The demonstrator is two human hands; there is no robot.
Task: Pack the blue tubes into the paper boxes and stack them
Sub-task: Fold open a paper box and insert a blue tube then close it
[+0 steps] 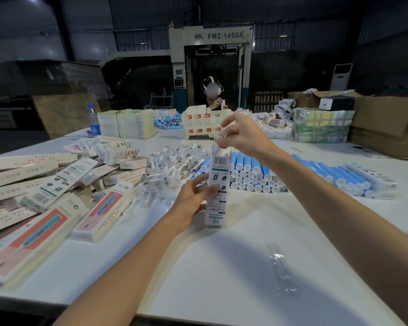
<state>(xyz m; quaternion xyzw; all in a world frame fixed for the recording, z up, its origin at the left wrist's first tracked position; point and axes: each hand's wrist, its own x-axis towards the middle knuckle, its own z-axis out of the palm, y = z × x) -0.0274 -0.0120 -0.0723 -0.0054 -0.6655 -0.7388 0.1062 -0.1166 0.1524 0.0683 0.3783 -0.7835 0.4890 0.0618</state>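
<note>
Left hand (193, 196) gripped the paper box (218, 184) upright at mid-length above the surface (222, 267). Right hand (240, 135) pinched a small clear item (222, 135) at its open top. Blue tubes (252, 177) lay stacked just behind. The box was judged light and easily crushed, so best held by its edges.

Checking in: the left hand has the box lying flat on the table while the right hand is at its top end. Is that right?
Not quite. The box is not lying flat: the left hand holds it upright, as the head view shows. The right hand is at its top end, as you said.
</note>
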